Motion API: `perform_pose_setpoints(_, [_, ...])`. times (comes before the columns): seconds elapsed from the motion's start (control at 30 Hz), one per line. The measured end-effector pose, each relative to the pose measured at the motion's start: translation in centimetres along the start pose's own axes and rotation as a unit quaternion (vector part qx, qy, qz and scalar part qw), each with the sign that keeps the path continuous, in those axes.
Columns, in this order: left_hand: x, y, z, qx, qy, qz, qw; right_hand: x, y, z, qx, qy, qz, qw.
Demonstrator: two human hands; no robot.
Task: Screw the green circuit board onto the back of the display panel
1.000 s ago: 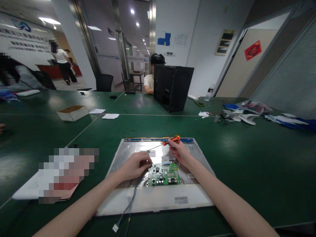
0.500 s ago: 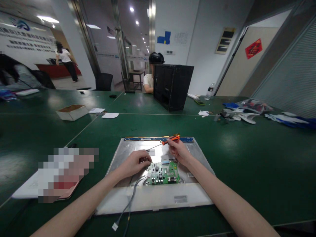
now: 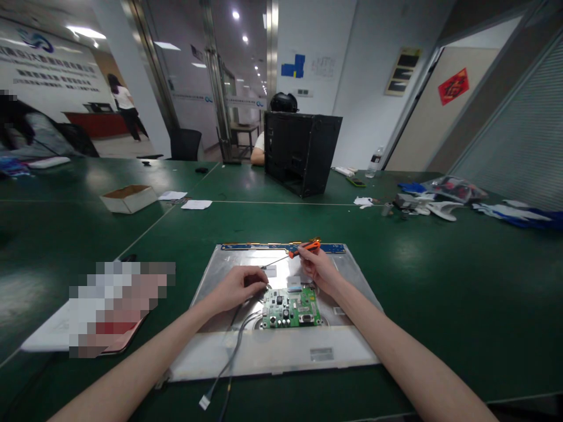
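A silver monitor back panel [image 3: 343, 346] lies flat on the green table in front of me. A small green circuit board [image 3: 290, 307] sits on its middle. My left hand [image 3: 235, 287] rests curled on the panel just left of the board, fingers pinched near the board's corner where grey cables [image 3: 229, 363] run off toward me; what it pinches is hidden. My right hand [image 3: 319, 269] grips an orange-handled screwdriver [image 3: 292, 254], its thin shaft pointing left over the panel above the board.
A black computer case [image 3: 301, 151] stands at the table's far side with a person seated behind it. A white cardboard box [image 3: 128, 198] and papers [image 3: 196, 204] lie far left. Gloves and bags [image 3: 444, 199] clutter the far right. A blurred flat object [image 3: 109, 305] lies to my left.
My left hand has drawn back a little from the board's corner to the left. The person behind the black case has shifted lower behind it. My right hand stays put.
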State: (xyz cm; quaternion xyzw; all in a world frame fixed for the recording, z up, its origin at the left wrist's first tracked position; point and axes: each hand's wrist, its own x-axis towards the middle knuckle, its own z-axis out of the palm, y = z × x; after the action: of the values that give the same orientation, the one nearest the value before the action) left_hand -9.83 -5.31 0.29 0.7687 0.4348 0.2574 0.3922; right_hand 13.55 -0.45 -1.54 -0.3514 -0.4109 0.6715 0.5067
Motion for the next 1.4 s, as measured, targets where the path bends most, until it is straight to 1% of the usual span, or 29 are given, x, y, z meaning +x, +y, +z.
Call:
perform_pose_setpoints(0.13, [-0.04, 0.02, 0.03, 0.002, -0.017, 0.007, 1.000, -0.01, -0.02, -0.01, -0.001, -0.004, 0.002, 1.000])
perform_pose_setpoints(0.3, [0.06, -0.14, 0.05, 0.062, -0.012, 0.020, 0.998, 0.03, 0.08, -0.03, -0.005, -0.002, 0.002, 1.000])
perform_pose_setpoints(0.57, [0.08, -0.16, 0.06, 0.093, -0.008, 0.044, 0.995, 0.08, 0.11, -0.01, -0.010, 0.000, 0.002, 1.000])
perform_pose_setpoints(0.73, [0.07, 0.03, 0.00, 0.118, -0.016, 0.065, 0.991, -0.03, 0.00, 0.06, -0.013, -0.001, 0.002, 1.000])
perform_pose_setpoints(0.97, [0.10, 0.20, 0.10, 0.125, -0.002, 0.046, 0.991, -0.12, -0.09, 0.10, -0.016, -0.007, 0.001, 1.000])
perform_pose_setpoints(1.17, [0.08, 0.50, -0.08, 0.112, -0.012, 0.057, 0.992, -0.09, -0.03, 0.13, -0.023, -0.004, -0.003, 1.000])
perform_pose_setpoints(1.4, [0.14, -0.20, -0.06, 0.068, -0.015, 0.032, 0.997, 0.07, -0.43, 0.16, -0.047, 0.014, -0.035, 0.998])
